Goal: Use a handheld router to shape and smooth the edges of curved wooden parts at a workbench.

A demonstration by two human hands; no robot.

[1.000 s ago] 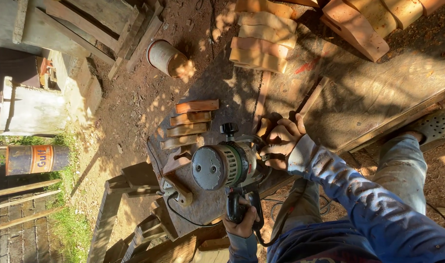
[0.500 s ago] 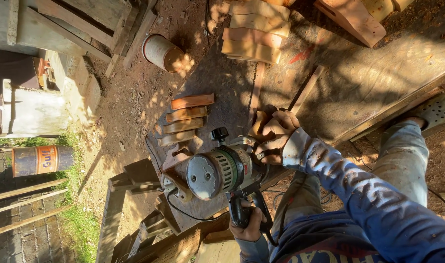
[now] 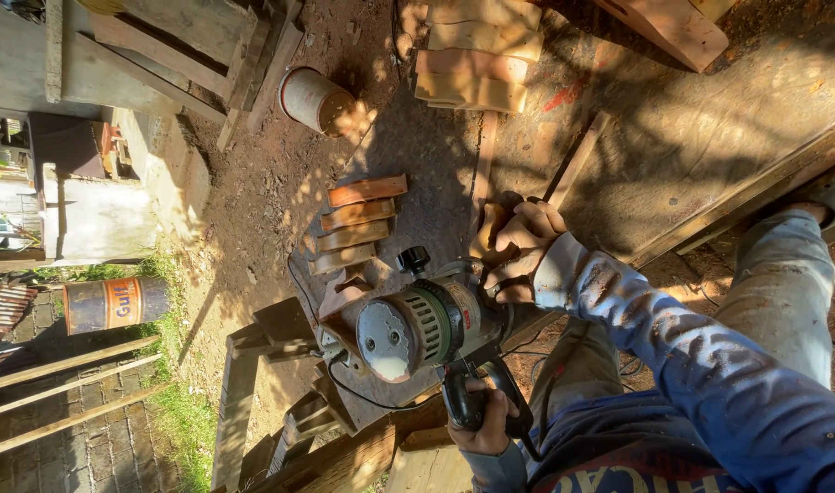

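Observation:
My left hand grips the black pistol handle of a grey and green electric power tool with a round white end cap. It sits over a rough wooden bench. My right hand, in a dusty blue sleeve, is closed on a small light block of wood just beyond the tool's body. Several cut reddish wood pieces lie in a row on the dirt beside the tool.
A stack of pale boards and a rusty can lie further off. A large plank surface runs beside my leg and shoe. A rusty drum, loose slats and grass lie beyond the bench.
The view has drifted a little, so the tool and both hands sit slightly lower in the frame. Both grips are unchanged.

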